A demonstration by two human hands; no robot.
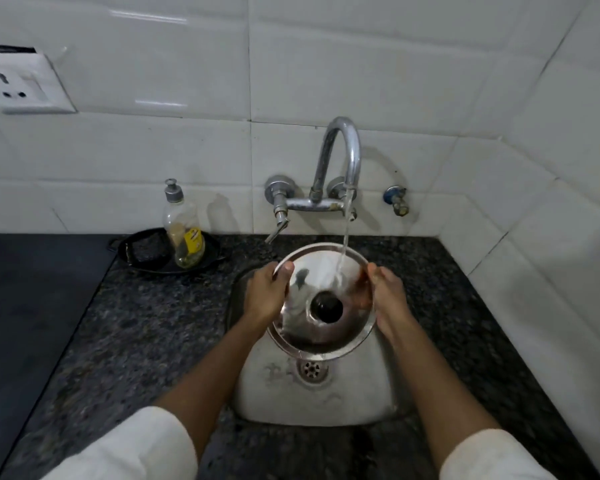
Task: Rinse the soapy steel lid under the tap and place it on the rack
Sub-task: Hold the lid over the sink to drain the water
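Head view: left hand (264, 294) gripping left rim of lid (321, 301), thumb hooked over the edge, fingers hidden behind the steel. Right hand (387, 303) clasping right rim, thumb tip on top, remaining fingers out of sight under the lid. Lid held between both hands above sink (361, 393), tilted toward the camera, top side up with dark knob (326, 308) near the centre. Stream of water (345, 244) falling from tap (340, 161) onto upper right of the lid, spreading in a pale sheet; soap hard to tell apart from glare and running water. Far part of the sink covered by the lid; drain (310, 368) showing just below its lower edge. Forearms reaching in from the bottom, white sleeves (136, 448) cut off by the frame. Speckled dark bench (146, 323) around the sink. Left of the tap, soap bottle (182, 226) standing in a black tray (142, 251), tray contents too dark to make out. Small blue valve (397, 199) on tiled wall (361, 64) right of the tap. Socket (21, 86) at far left of the wall, cut off by the frame edge. Rack nowhere to be made out.
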